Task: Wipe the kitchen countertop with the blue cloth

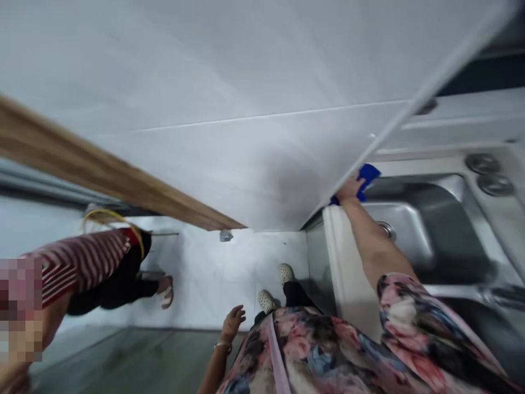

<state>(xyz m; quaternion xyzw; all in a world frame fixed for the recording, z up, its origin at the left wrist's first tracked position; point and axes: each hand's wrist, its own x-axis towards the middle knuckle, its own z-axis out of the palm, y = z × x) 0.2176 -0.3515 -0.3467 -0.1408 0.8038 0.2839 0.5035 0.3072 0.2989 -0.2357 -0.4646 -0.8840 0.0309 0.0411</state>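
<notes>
My right hand [350, 189] reaches forward to the corner where the pale tiled wall [246, 169] meets the counter [342, 246]. Its fingers press a blue cloth [369, 178] there, at the near end of the wall edge strip. Part of the cloth is hidden under the hand. My left hand [233, 322] hangs low beside my body, above the floor, fingers loosely apart and nothing in it. A bracelet circles that wrist.
To the right is a steel double sink [443, 230] with a drain and a tap [506, 295]. A wooden door frame [123, 175] runs along the left. Beyond it a person in a striped top [90, 257] sits on a chair. White floor tiles [238, 268] lie below.
</notes>
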